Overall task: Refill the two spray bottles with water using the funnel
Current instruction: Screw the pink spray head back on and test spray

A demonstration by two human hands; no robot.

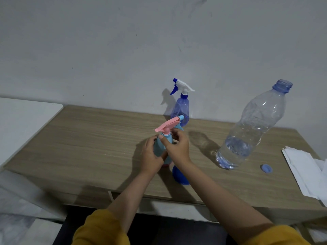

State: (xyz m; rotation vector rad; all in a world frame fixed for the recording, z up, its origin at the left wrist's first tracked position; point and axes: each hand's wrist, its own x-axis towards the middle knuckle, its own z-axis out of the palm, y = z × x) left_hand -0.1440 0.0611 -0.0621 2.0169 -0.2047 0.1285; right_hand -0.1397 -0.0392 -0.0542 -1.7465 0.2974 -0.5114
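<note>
— Mustard-yellow sleeves (pixel 100 227) sit nearest, both bare forearms reaching up over the pale wood-grain table (pixel 88 138). What are the hands doing?

— Left hand (pixel 151 155) is wrapped round the body of the light-blue plastic spray bottle with the pink trigger head (pixel 163 138), steadying it upright near the table's middle. Right hand (pixel 177 147) is closed on the neck collar, fingertips pinched just under the pink head, wrist bent inward, apparently to twist it.

— And the rest?

— Dark-blue plastic funnel (pixel 180 175) stands mouth-down just beside the right wrist. Translucent blue spray bottle with the white trigger (pixel 181 106) waits by the wall, head on. Clear plastic water bottle (pixel 251 128), uncapped and about a third full, stands to the right, its blue cap (pixel 266 168) near it, white papers (pixel 304 172) at the edge.

— Risks?

— Probably the right forearm knocking the funnel over, or an elbow swing toppling the open water bottle onto the papers.
</note>
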